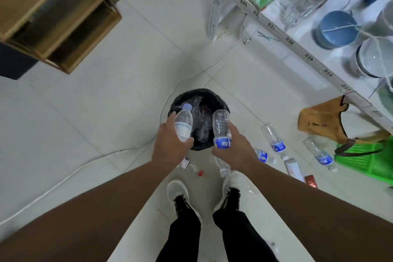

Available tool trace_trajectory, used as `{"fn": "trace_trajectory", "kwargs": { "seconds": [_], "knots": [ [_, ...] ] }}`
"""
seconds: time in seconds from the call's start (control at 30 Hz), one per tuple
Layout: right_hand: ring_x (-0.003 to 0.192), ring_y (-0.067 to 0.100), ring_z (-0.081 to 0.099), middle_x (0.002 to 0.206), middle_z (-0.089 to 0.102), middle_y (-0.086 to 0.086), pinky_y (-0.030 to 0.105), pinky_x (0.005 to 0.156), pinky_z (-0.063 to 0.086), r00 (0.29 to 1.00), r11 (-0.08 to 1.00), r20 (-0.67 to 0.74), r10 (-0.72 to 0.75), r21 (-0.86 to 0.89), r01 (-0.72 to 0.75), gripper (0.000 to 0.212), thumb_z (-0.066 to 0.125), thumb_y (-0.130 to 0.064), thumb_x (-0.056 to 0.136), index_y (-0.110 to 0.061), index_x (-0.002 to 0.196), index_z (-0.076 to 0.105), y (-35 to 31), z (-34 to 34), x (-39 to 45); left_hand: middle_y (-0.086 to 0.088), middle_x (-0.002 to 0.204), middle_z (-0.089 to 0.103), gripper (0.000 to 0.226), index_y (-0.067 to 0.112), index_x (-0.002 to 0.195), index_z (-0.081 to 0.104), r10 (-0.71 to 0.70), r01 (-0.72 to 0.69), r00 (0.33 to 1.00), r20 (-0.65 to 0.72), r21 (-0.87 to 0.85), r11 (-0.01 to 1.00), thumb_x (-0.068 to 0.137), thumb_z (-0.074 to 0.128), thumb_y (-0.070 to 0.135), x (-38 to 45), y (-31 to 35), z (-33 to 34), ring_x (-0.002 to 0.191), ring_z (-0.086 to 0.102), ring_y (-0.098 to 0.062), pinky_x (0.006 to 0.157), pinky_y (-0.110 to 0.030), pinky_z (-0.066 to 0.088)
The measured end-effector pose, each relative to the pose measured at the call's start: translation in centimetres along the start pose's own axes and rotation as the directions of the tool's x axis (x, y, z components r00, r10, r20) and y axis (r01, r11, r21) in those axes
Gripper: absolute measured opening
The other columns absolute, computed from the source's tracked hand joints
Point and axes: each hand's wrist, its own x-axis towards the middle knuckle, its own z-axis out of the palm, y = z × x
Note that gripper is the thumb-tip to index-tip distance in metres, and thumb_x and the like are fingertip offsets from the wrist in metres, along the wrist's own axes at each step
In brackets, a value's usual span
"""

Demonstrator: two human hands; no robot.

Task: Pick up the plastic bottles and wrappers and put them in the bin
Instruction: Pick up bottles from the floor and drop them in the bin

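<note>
A round bin lined with a black bag (212, 95) stands on the floor in front of me, with clear plastic inside. My left hand (169, 144) holds a clear bottle with a pale cap (183, 122) over the bin's near left rim. My right hand (236, 149) holds a clear bottle with a blue label (221, 128), base up, over the near right rim. Three more blue-labelled bottles lie on the floor to the right (273, 137) (263, 155) (320, 153). Wrappers (294, 169) (311, 181) lie near them.
A red cap (200, 173) and a small bottle (187, 164) lie by my white shoes. A white cable (85, 166) runs across the tiles. A wooden shelf (55, 17) stands at left, a white rack with bowls (308, 57) at right, and yellow (321, 119) and green bags (365, 159).
</note>
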Motion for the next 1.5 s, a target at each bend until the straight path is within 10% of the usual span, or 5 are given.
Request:
{"fn": "trace_trajectory", "kwargs": {
  "seconds": [0.27, 0.37, 0.83, 1.5],
  "knots": [
    [0.117, 0.033, 0.065, 0.148, 0.056, 0.007, 0.039, 0.078, 0.057, 0.996, 0.990, 0.063, 0.068, -0.131, -0.059, 0.098, 0.048, -0.078, 0.087, -0.044, 0.168, 0.005, 2.0, 2.9, 11.3, -0.008, 0.163, 0.041, 0.101, 0.022, 0.167, 0.022, -0.087, 0.085, 0.996, 0.031, 0.077, 0.993, 0.088, 0.076, 0.052, 7.6, -1.9, 7.0, 0.146, 0.046, -0.028, 0.116, -0.045, 0.043],
    [0.132, 0.032, 0.056, 0.156, 0.046, 0.006, 0.047, 0.102, 0.051, 0.996, 0.990, 0.068, 0.058, -0.129, -0.049, 0.097, 0.044, -0.078, 0.082, -0.045, 0.167, 0.012, 2.6, 2.2, 10.9, -0.005, 0.163, 0.039, 0.093, 0.024, 0.165, 0.027, -0.095, 0.094, 0.995, 0.007, 0.117, 0.989, 0.090, 0.073, 0.052, 6.7, -1.5, 7.2, 0.149, 0.042, -0.026, 0.117, -0.044, 0.042],
    [0.141, 0.026, 0.050, 0.159, 0.040, 0.003, 0.044, 0.097, 0.045, 0.983, 0.984, -0.045, 0.179, 0.016, -0.178, 0.094, 0.063, -0.074, 0.085, -0.044, 0.165, 0.024, 3.7, -2.8, 1.2, 0.005, 0.158, 0.039, 0.093, 0.034, 0.163, 0.025, 0.136, -0.158, 0.985, 0.107, 0.242, 0.957, 0.085, 0.071, 0.056, 3.5, 3.2, 1.3, 0.144, 0.042, -0.019, 0.108, -0.044, 0.048],
    [0.139, 0.026, 0.053, 0.162, 0.037, 0.001, 0.044, 0.103, 0.048, 0.830, 0.799, -0.217, 0.514, 0.472, -0.372, 0.106, 0.061, -0.085, 0.076, -0.045, 0.166, 0.021, 8.5, 9.4, -23.3, 0.000, 0.167, 0.035, 0.103, 0.032, 0.165, 0.025, 0.439, -0.614, 0.762, 0.476, 0.316, 0.723, 0.081, 0.078, 0.058, -9.2, -0.5, -6.1, 0.152, 0.037, -0.025, 0.118, -0.050, 0.042]
  ]
}}
